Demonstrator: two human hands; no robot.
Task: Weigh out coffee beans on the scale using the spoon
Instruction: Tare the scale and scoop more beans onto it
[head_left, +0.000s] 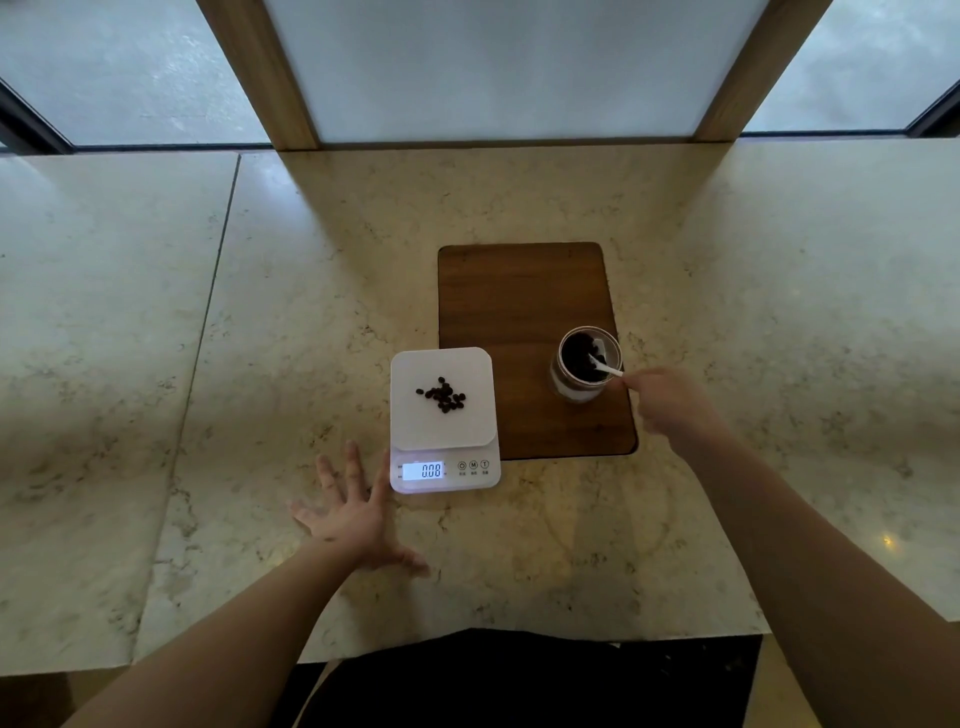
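A white digital scale (410, 431) stands on the marble counter, its lit display reading 0.08. A small heap of dark coffee beans (443, 395) lies on its platform. To its right, a glass jar (586, 364) with dark beans inside stands on a brown wooden board (519, 291). My right hand (667, 397) holds the handle of a white spoon (605, 367) whose bowl is down in the jar among the beans. My left hand (353, 512) rests flat on the counter with fingers spread, just left of the scale's front corner.
The marble counter (260, 312) has a seam running down its left side. A wooden-framed frosted window panel (498, 67) rises behind the counter. The counter's front edge lies close to my body.
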